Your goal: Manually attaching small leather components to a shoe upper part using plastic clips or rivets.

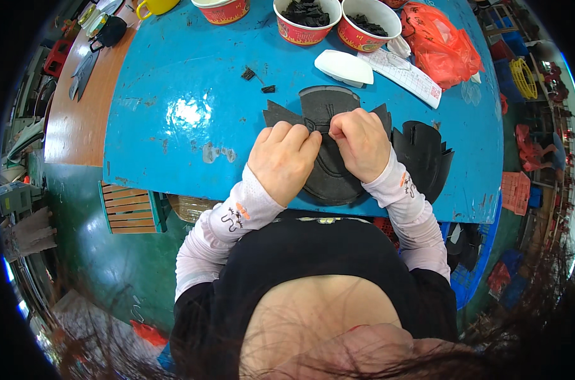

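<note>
A black, curved, fan-edged piece (328, 168) with slits and grooves lies on the blue table in front of me. Over its left part is my left hand (284, 158), fingers curled and thumb and forefinger pinched together. My right hand (362, 144) mirrors it on the other side, also in a pinch, a short gap from the left fingertips. Thin black strands show between the two hands, but what each pinch holds is hidden by the fingers. More black fan-edged pieces (423, 155) lie to the right of my right hand.
Paper bowls (304, 35) with small black pieces stand at the far edge. Nearer are a white, smooth object (344, 67), a printed paper strip (404, 76) and a red plastic bag (436, 47). Small black scraps (249, 74) lie left of centre. A slatted stool (132, 209) stands lower left.
</note>
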A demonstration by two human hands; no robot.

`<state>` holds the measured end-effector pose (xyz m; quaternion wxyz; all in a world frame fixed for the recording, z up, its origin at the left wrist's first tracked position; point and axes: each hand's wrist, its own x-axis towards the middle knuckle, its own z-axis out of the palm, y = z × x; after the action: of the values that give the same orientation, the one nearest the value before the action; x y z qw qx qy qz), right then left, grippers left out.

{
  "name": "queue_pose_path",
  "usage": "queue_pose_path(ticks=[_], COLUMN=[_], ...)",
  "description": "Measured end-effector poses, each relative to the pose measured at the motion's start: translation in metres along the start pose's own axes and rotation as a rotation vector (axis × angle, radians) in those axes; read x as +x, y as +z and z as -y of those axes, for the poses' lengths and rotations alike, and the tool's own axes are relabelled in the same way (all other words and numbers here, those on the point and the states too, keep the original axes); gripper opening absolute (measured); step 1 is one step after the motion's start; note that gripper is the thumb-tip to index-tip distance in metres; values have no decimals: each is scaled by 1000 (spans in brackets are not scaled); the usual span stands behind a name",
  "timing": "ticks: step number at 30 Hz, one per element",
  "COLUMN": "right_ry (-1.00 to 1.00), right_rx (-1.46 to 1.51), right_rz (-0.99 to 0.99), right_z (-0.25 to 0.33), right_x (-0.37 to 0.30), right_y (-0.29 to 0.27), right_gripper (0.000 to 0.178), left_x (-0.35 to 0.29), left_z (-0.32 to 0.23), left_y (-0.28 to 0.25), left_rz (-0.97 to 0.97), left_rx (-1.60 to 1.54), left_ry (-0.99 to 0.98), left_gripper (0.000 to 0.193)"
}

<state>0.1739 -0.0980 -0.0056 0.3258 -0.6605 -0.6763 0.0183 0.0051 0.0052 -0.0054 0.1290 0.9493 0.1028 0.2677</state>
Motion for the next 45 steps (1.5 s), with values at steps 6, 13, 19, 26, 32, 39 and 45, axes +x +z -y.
queue_pose_path(ticks=[6, 13, 19, 26, 32, 39, 45], right_ry=[-30, -15, -15, 50, 40, 212, -94], right_rx=[-121, -292, -241, -266, -305, -146, -512], right_rz=[-106, -85, -151, -195, -187, -440, 323], right_z=[5, 8, 6, 1, 0, -17, 71], right_x=[-3, -11, -16, -13, -15, -27, -3], right_y=[-10, -4, -1, 3, 5, -35, -90], right_gripper=[18, 17, 20, 21, 23, 31, 25], left_x=[0, 0, -5, 6, 3, -1, -29], left_z=[-1, 0, 4, 3, -2, 2, -5], left_y=[2, 1, 1, -1, 7, 1, 1], left_rz=[10, 70, 0, 34, -8, -52, -444], left_rx=[84, 81, -14, 17, 171, 72, -447], left_ry=[23, -7, -43, -63, -4, -14, -385], left_gripper=[17, 34, 32, 33, 26, 34, 23])
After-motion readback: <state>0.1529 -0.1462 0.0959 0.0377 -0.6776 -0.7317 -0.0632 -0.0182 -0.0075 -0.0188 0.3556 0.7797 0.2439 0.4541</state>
